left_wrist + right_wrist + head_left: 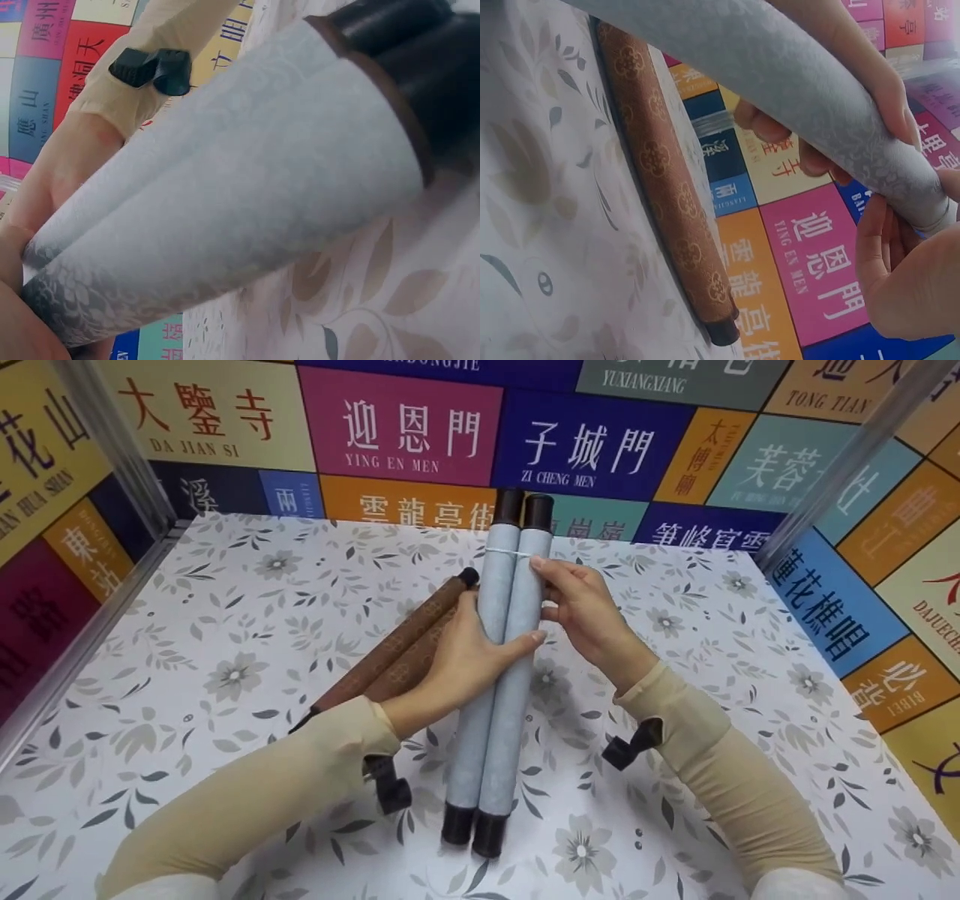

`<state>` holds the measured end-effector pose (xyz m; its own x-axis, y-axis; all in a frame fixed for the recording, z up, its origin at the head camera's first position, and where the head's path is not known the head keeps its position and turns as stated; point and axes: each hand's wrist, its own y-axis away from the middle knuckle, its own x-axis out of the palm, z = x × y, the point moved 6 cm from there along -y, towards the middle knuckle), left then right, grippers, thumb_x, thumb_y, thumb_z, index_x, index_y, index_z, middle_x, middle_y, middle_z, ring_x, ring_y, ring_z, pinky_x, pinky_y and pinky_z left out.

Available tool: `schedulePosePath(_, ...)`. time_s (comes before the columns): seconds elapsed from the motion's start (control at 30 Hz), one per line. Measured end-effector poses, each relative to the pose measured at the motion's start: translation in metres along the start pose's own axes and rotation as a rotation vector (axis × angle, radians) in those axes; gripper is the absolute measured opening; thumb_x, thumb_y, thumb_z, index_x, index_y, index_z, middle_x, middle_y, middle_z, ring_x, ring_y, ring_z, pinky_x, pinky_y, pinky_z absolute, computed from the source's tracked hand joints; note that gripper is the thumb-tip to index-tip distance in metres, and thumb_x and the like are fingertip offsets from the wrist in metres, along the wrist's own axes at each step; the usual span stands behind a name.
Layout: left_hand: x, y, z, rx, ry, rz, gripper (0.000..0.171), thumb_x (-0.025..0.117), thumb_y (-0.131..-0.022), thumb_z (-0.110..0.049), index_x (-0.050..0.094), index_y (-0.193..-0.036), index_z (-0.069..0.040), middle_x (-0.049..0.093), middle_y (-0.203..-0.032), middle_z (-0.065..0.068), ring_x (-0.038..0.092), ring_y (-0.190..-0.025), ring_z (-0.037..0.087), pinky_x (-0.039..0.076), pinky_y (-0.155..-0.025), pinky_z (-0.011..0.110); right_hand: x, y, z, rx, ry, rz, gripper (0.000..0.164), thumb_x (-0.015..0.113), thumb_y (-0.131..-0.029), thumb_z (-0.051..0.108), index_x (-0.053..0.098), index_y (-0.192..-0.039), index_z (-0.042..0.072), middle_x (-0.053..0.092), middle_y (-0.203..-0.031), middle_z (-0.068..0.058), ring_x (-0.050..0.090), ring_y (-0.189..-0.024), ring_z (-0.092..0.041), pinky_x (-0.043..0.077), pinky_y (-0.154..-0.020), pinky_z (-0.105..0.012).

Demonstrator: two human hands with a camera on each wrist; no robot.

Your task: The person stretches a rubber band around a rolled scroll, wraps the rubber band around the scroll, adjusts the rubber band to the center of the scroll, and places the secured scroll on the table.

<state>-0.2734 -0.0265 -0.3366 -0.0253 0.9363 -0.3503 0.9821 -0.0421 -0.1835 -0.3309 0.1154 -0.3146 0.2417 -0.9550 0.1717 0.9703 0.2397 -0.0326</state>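
A pale blue-grey patterned scroll (491, 690), its two rolls side by side with dark end caps, is held tilted above the table. My left hand (472, 652) grips it around the middle, the thumb across the front. A thin white string (510, 552) circles both rolls near the upper end. At that string my right hand (589, 604) pinches with thumb and fingertip beside the right roll; the exact pinch is partly hidden. Behind my left hand lies a brown scroll (397, 641) with gold flower patterns, seen also as a brown roll (656, 161) in the right wrist view.
The table (225, 750) has a white cloth with grey flowers and leaves. Colourful panels (405, 435) with printed characters stand behind it and at both sides. Transparent edge strips (847, 457) run up the corners. A dark wrist mount (634, 742) sticks out from the right sleeve.
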Motion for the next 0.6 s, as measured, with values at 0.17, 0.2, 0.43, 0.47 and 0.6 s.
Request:
schedulePosePath(0.17, 0.003, 0.000, -0.003, 0.000, -0.010, 0.005, 0.077, 0.072, -0.074, -0.054, 0.037, -0.126, -0.008, 0.056, -0.107, 0.007, 0.060, -0.093, 0.018, 0.052, -0.081, 0.031, 0.000, -0.011, 0.005, -0.006, -0.026, -0.026, 0.027, 0.062, -0.090, 0.033, 0.065, -0.098, 0.007, 0.065, -0.089, -0.001, 0.062, -0.079, -0.012, 0.053, -0.067, -0.025)
schedulePosePath(0.2, 0.003, 0.000, -0.004, -0.001, -0.008, 0.006, 0.077, 0.071, -0.074, -0.054, 0.037, -0.126, -0.008, 0.056, -0.107, 0.007, 0.059, -0.093, 0.018, 0.052, -0.081, 0.030, 0.000, -0.013, 0.006, -0.011, -0.023, -0.034, 0.027, 0.062, -0.090, 0.033, 0.066, -0.097, 0.007, 0.065, -0.087, -0.001, 0.062, -0.079, -0.012, 0.053, -0.068, -0.026)
schedulePosePath(0.43, -0.001, -0.005, -0.001, -0.027, 0.102, 0.016, 0.072, 0.076, -0.069, -0.053, 0.045, -0.120, -0.013, 0.059, -0.104, 0.005, 0.063, -0.086, 0.017, 0.055, -0.071, 0.027, 0.005, -0.018, 0.015, -0.065, -0.014, -0.013, 0.026, 0.062, -0.090, 0.031, 0.065, -0.092, 0.005, 0.065, -0.087, -0.002, 0.062, -0.080, -0.012, 0.055, -0.069, -0.026)
schedulePosePath(0.47, -0.001, -0.006, -0.001, -0.026, 0.133, 0.029, 0.071, 0.076, -0.069, -0.052, 0.046, -0.120, -0.013, 0.060, -0.104, 0.005, 0.064, -0.086, 0.017, 0.055, -0.071, 0.027, 0.006, -0.019, 0.017, -0.074, -0.012, -0.004, 0.026, 0.062, -0.090, 0.031, 0.065, -0.092, 0.005, 0.065, -0.087, -0.002, 0.062, -0.080, -0.012, 0.055, -0.069, -0.026)
schedulePosePath(0.6, 0.002, -0.007, -0.002, -0.003, 0.242, 0.082, 0.068, 0.077, -0.072, -0.045, 0.048, -0.124, -0.013, 0.061, -0.108, 0.006, 0.065, -0.089, 0.019, 0.057, -0.074, 0.028, 0.008, -0.019, 0.020, -0.093, 0.004, 0.023, 0.027, 0.060, -0.091, 0.032, 0.065, -0.092, 0.006, 0.063, -0.089, -0.002, 0.060, -0.082, -0.012, 0.054, -0.070, -0.026)
